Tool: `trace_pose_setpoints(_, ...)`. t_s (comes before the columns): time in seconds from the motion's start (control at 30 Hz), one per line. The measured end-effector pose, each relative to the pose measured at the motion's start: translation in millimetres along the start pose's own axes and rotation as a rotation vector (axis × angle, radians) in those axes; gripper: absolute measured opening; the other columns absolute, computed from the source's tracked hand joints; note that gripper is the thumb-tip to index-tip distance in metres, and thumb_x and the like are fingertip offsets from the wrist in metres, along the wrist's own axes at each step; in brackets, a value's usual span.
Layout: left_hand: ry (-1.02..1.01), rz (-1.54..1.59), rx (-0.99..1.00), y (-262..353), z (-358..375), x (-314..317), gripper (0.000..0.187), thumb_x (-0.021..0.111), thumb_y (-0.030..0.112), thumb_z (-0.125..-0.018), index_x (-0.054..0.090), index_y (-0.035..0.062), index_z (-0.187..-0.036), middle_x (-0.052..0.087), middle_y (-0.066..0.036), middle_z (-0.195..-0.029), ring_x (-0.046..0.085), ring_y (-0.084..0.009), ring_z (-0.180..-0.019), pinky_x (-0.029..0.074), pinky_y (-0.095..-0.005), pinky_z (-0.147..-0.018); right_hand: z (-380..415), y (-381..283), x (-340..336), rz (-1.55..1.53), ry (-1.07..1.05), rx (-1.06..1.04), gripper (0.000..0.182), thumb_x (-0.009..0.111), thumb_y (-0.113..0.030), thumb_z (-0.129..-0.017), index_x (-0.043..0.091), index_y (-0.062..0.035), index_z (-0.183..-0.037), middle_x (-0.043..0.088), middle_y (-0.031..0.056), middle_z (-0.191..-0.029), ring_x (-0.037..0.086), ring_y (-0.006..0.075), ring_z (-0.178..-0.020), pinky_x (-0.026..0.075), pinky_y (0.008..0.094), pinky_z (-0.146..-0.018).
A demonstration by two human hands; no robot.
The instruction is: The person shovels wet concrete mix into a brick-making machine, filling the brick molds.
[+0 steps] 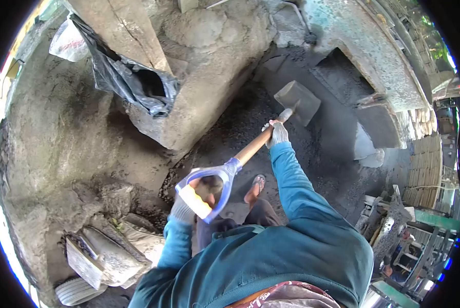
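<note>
A shovel (254,147) with a wooden shaft and a blue D-shaped handle lies across the middle of the view. Around the lower shaft, close to the metal blade (301,102), my right hand (278,133) is closed in a pale glove. My left hand (185,204), also gloved, is at the D-handle, its fingers wrapped round the grip and partly hidden by it. The blade is over dark, wet-looking material (326,128) on the ground. A sandalled foot (255,188) shows below the shaft.
A concrete block (204,92) with black plastic (127,84) on it stands at the upper left. Boards (107,256) and a tyre (78,291) lie lower left. A weathered greenish slab (374,46) is upper right, a block (379,123) beneath it, bundled sticks (423,172) farther right.
</note>
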State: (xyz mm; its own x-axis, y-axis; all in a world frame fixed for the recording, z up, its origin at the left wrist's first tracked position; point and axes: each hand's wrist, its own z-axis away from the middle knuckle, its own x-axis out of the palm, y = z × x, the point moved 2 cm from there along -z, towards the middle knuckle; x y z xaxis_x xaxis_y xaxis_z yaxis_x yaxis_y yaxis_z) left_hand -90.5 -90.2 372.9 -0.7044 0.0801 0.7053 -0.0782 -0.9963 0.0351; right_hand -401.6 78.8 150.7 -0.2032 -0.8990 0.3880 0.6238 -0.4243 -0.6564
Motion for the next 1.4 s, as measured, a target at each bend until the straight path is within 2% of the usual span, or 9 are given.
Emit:
trace_pose_setpoints(0.3,0.702,-0.079,0.534,40,28,-213,0.033,0.055,0.047,-0.099,0.056,0.0187,-0.081,0.047,0.004,-0.062,0.047,-0.0125,-0.049,0.039,-0.0286,-0.045,-4,252,-26,-0.093,0.122,0.343,0.021,0.059,0.005,-0.083,0.049,-0.0074,-0.097,0.054,0.0104,-0.080,0.059,0.0323,-0.060,0.056,0.0515,-0.055)
trace_pose_setpoints(0.4,1.155,0.068,0.515,-9,86,-313,0.035,0.044,0.052,-0.095,0.055,0.0211,-0.082,0.045,0.003,-0.063,0.041,-0.0139,-0.050,0.032,-0.0315,-0.044,44,354,-50,0.635,0.042,0.481,0.013,0.058,-0.013,-0.088,0.056,-0.0056,-0.077,0.060,0.0138,-0.071,0.062,0.0342,-0.062,0.054,0.0510,-0.062)
trace_pose_setpoints(0.47,1.277,0.065,0.597,-52,154,-374,0.060,0.041,0.073,-0.090,0.057,0.0159,-0.090,0.051,-0.001,-0.068,0.047,-0.0218,-0.055,0.042,-0.0438,-0.057,93,430,-75,0.006,0.004,0.963,0.015,0.058,-0.013,-0.088,0.055,-0.0067,-0.075,0.058,0.0135,-0.068,0.060,0.0364,-0.058,0.051,0.0553,-0.055)
trace_pose_setpoints(0.5,0.873,0.161,0.410,-78,226,-464,0.060,0.036,0.072,-0.094,0.058,0.0167,-0.090,0.052,-0.002,-0.064,0.048,-0.0228,-0.052,0.045,-0.0451,-0.061,131,435,-71,-0.059,-0.085,0.990,0.012,0.059,-0.013,-0.090,0.055,-0.0101,-0.079,0.056,0.0139,-0.067,0.059,0.0359,-0.057,0.051,0.0554,-0.051)
trace_pose_setpoints(0.6,1.067,0.108,0.597,-102,168,-443,0.055,0.042,0.065,-0.096,0.058,0.0124,-0.096,0.054,-0.003,-0.079,0.052,-0.0225,-0.066,0.048,-0.0424,-0.070,158,489,-89,0.026,0.118,1.214,0.009,0.059,-0.013,-0.093,0.055,-0.0129,-0.086,0.058,0.0098,-0.070,0.059,0.0327,-0.057,0.053,0.0507,-0.054)
trace_pose_setpoints(0.7,0.998,-0.007,0.709,-80,45,-443,0.051,0.049,0.058,-0.098,0.058,0.0081,-0.103,0.056,-0.005,-0.093,0.056,-0.0221,-0.080,0.050,-0.0397,-0.078,67,568,-126,-0.311,-0.121,0.821,0.018,0.058,-0.028,-0.096,0.056,-0.0116,-0.103,0.061,0.0082,-0.079,0.065,0.0314,-0.072,0.055,0.0509,-0.066)
trace_pose_setpoints(0.73,0.969,-0.044,0.736,-70,-2,-441,0.050,0.051,0.056,-0.099,0.058,0.0066,-0.105,0.057,-0.005,-0.098,0.057,-0.0220,-0.084,0.051,-0.0388,-0.081,-29,574,-127,-0.687,0.039,0.635,0.018,0.058,-0.014,-0.096,0.051,-0.0100,-0.112,0.060,0.0080,-0.070,0.065,0.0303,-0.066,0.056,0.0470,-0.062)
trace_pose_setpoints(0.83,1.164,-0.113,0.669,-45,-164,-379,0.056,0.049,0.064,-0.098,0.055,0.0087,-0.089,0.049,-0.003,-0.075,0.050,-0.0176,-0.063,0.043,-0.0337,-0.059,-226,441,-81,0.160,0.033,0.925,0.004,0.056,-0.013,-0.093,0.056,-0.0113,-0.090,0.053,0.0056,-0.070,0.056,0.0257,-0.053,0.050,0.0495,-0.049)
trace_pose_setpoints(1.4,0.947,-0.575,0.707,-21,-123,-332,0.064,0.046,0.068,-0.098,0.056,0.0096,-0.073,0.051,-0.001,-0.058,0.047,-0.0138,-0.046,0.040,-0.0294,-0.043,-102,282,-116,-0.178,0.280,0.545,0.019,0.068,-0.008,-0.087,0.052,-0.0113,-0.097,0.057,0.0095,-0.078,0.057,0.0259,-0.059,0.053,0.0462,-0.052)
